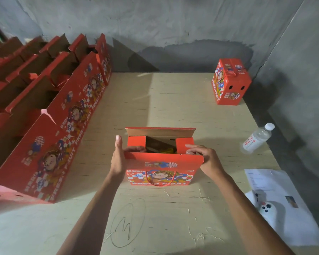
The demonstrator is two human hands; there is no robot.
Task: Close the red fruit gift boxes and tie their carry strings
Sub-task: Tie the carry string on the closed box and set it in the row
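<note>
A red fruit gift box (159, 173) stands open in the middle of the table, its far flap upright and both side flaps folded in. A red carry string (159, 181) hangs in a loop down its near face. My left hand (118, 159) lies flat against the box's left side, fingers straight, thumb over the near flap's corner. My right hand (203, 155) holds the right corner of the near flap, fingers curled over the folded side flap. A closed red box (230, 83) with its string tied stands at the far right.
Several open red boxes (50, 115) stand in rows along the left. A plastic water bottle (257, 138) lies at the right edge. Papers (276, 203) and a white device (267, 208) lie at the near right. Grey walls close the back and right.
</note>
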